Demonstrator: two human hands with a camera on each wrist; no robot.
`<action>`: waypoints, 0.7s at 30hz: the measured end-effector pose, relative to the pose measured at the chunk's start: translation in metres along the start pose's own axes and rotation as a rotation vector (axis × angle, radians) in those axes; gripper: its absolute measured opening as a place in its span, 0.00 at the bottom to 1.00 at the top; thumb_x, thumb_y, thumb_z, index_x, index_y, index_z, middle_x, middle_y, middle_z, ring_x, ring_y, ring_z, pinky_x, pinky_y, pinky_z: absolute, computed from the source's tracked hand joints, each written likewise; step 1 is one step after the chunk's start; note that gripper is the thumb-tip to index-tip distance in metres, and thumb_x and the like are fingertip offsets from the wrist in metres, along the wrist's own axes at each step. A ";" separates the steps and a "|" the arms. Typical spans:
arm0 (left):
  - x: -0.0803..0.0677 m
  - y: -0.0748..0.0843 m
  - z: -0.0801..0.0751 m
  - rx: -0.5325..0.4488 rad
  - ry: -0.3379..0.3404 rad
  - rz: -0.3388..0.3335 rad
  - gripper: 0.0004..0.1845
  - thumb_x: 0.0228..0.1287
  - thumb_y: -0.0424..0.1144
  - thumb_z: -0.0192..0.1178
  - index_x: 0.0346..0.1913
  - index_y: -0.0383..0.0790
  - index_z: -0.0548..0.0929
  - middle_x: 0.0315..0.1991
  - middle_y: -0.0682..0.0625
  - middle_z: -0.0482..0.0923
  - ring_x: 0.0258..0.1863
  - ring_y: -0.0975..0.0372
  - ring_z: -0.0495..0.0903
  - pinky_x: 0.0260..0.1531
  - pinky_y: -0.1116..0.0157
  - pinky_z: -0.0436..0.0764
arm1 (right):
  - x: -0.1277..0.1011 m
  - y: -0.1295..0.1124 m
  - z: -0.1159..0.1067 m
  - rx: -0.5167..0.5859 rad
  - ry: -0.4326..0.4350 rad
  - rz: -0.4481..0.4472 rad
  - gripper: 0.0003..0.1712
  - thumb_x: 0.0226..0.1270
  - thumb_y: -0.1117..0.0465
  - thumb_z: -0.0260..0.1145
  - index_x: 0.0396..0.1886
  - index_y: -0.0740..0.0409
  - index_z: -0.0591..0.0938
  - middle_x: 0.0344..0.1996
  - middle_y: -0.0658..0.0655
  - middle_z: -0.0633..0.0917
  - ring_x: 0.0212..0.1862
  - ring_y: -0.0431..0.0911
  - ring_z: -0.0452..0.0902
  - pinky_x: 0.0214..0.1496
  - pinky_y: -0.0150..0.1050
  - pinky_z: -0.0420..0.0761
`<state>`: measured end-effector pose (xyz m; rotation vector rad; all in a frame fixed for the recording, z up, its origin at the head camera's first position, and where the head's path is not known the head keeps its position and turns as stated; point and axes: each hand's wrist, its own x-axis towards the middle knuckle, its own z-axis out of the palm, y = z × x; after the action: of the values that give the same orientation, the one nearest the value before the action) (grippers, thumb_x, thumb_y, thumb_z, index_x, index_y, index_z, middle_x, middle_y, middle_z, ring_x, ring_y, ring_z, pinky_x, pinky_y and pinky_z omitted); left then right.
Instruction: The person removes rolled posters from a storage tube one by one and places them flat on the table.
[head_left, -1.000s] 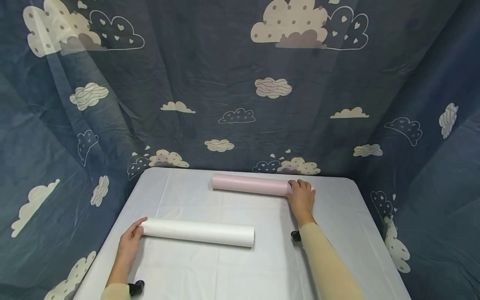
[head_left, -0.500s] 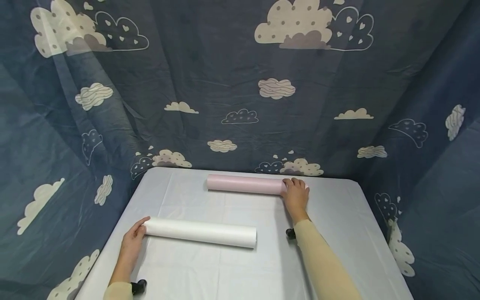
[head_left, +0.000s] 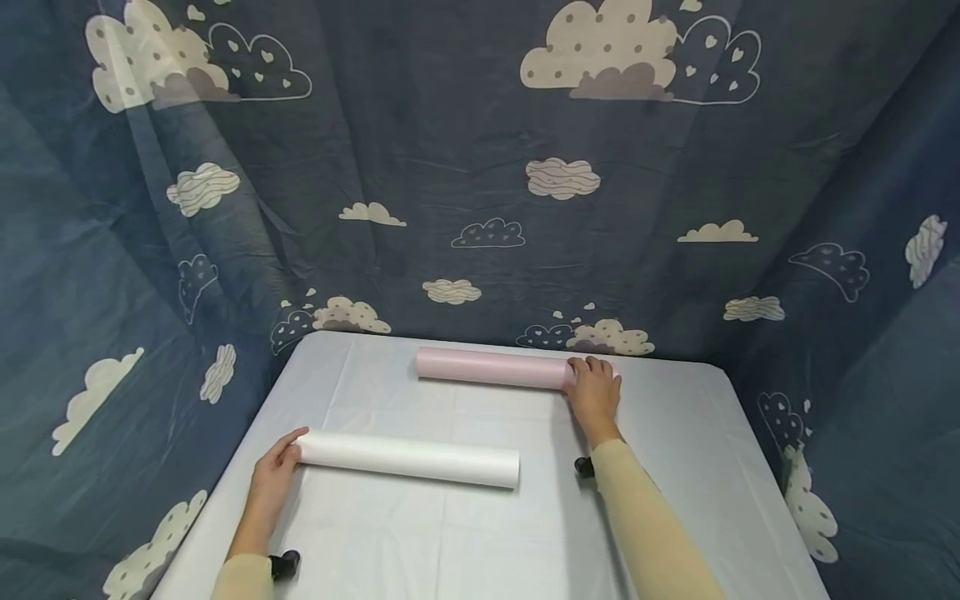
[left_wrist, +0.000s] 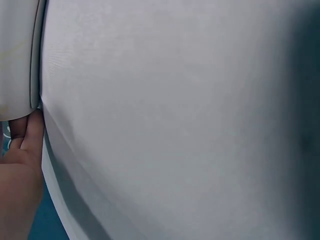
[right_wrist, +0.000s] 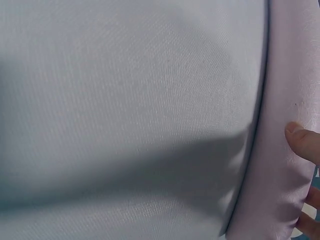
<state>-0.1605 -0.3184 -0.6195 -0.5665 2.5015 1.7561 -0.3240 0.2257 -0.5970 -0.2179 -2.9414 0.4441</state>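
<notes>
Fingers point(head_left: 592, 364) round pink roll's point(head_left: 491, 368) end

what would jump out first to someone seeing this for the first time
Two paper rolls on the pale table: a white roll near the front left, with the left hand at its left end, and a pink roll near the back edge, with the right hand over its right end. Behind hangs a dark blue cloud-print backdrop.
</notes>
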 end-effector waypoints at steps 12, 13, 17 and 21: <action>-0.001 0.011 0.017 -0.018 0.006 0.011 0.24 0.88 0.37 0.43 0.79 0.41 0.69 0.79 0.33 0.66 0.82 0.45 0.63 0.74 0.54 0.71 | -0.007 0.005 -0.013 0.052 0.027 -0.054 0.35 0.68 0.50 0.77 0.73 0.49 0.78 0.77 0.65 0.72 0.80 0.65 0.61 0.83 0.70 0.58; -0.001 0.011 0.019 -0.025 0.003 0.009 0.23 0.88 0.36 0.43 0.79 0.41 0.70 0.78 0.33 0.66 0.82 0.45 0.63 0.74 0.55 0.71 | -0.009 0.005 -0.017 0.081 0.034 -0.066 0.35 0.68 0.50 0.77 0.72 0.50 0.78 0.77 0.65 0.72 0.80 0.65 0.61 0.83 0.70 0.58; -0.001 0.013 0.026 -0.016 0.001 0.023 0.23 0.87 0.36 0.44 0.78 0.41 0.71 0.76 0.32 0.69 0.80 0.45 0.66 0.73 0.57 0.73 | -0.020 0.003 -0.031 0.226 0.053 -0.123 0.33 0.69 0.52 0.77 0.71 0.51 0.79 0.77 0.65 0.72 0.80 0.65 0.62 0.82 0.67 0.63; -0.003 0.015 0.032 -0.012 -0.006 0.037 0.23 0.87 0.36 0.45 0.78 0.41 0.72 0.73 0.31 0.71 0.78 0.46 0.68 0.72 0.59 0.75 | -0.035 -0.001 -0.045 0.330 0.034 -0.160 0.34 0.68 0.51 0.77 0.71 0.50 0.79 0.77 0.65 0.72 0.80 0.66 0.63 0.77 0.70 0.68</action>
<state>-0.1686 -0.2841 -0.6167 -0.5184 2.5154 1.7836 -0.2823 0.2315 -0.5588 0.0501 -2.7677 0.8768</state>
